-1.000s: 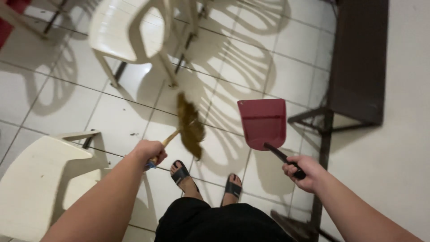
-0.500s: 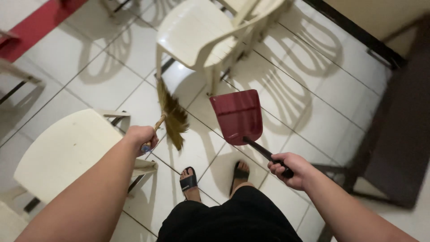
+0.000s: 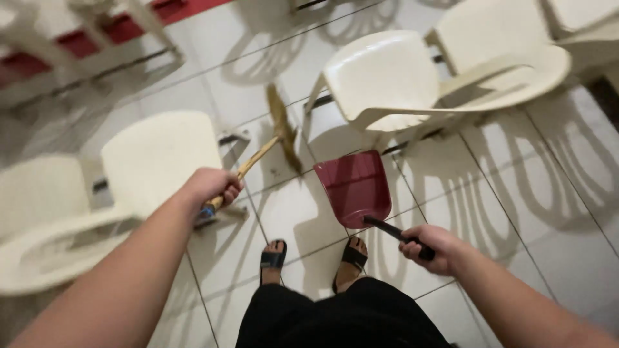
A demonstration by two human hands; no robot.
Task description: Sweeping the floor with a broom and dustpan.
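My left hand (image 3: 209,187) grips the wooden handle of a small straw broom (image 3: 282,125), whose bristles hang above the white tiled floor (image 3: 490,206). A dark red dustpan (image 3: 353,185) is held by its black handle in my right hand (image 3: 433,248), its scoop raised in front of me over the tiles. Both tools are held apart, broom to the left of the dustpan. My feet in black sandals (image 3: 274,259) stand below them.
White plastic chairs stand around me: one at my left (image 3: 155,158), one ahead right (image 3: 393,80), another at the far right (image 3: 509,38). A red strip (image 3: 122,22) runs along the floor at the top left.
The view has swung left, so the chairs now lie closer and the dark furniture at right is gone. Broom and dustpan stay held in the same hands.
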